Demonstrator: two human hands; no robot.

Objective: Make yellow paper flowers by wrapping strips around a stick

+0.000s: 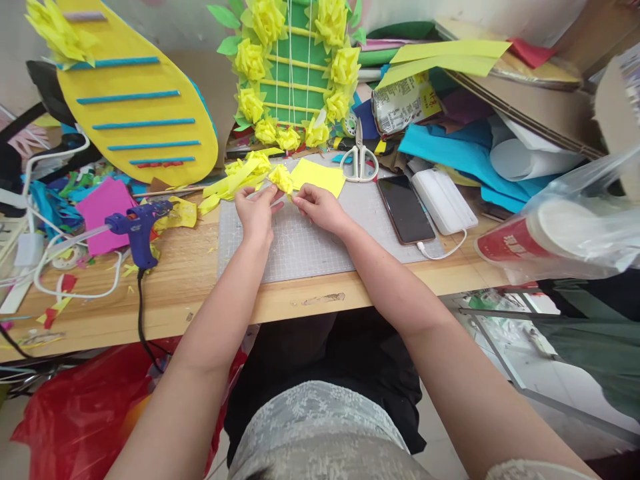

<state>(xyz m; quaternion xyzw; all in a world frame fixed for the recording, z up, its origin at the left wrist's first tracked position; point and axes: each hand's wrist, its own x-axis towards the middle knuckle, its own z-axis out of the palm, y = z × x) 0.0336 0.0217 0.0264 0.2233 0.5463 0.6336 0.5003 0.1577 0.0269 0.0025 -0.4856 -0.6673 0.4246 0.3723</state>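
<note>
Between my hands, above the grey cutting mat [300, 247], is a small yellow paper flower [281, 179]. My left hand [257, 208] pinches it from the left with thumb and forefinger. My right hand [319, 208] is closed at the flower's lower right, its fingertips pressed together around what looks like the flower's paper edge. Just behind lies a stack of square yellow paper [320, 175]. To the left of the flower rest crumpled yellow paper strips and petals [245, 175]. White-handled scissors [359, 160] lie on the mat's back right.
A blue glue gun [140, 230] with a cord stands left. A phone [406, 210] and white power bank [444, 200] lie right, near a bagged paper cup [540, 230]. Behind are a flower-trimmed green panel [295, 73], a yellow striped board [145, 107] and piled coloured paper [450, 150].
</note>
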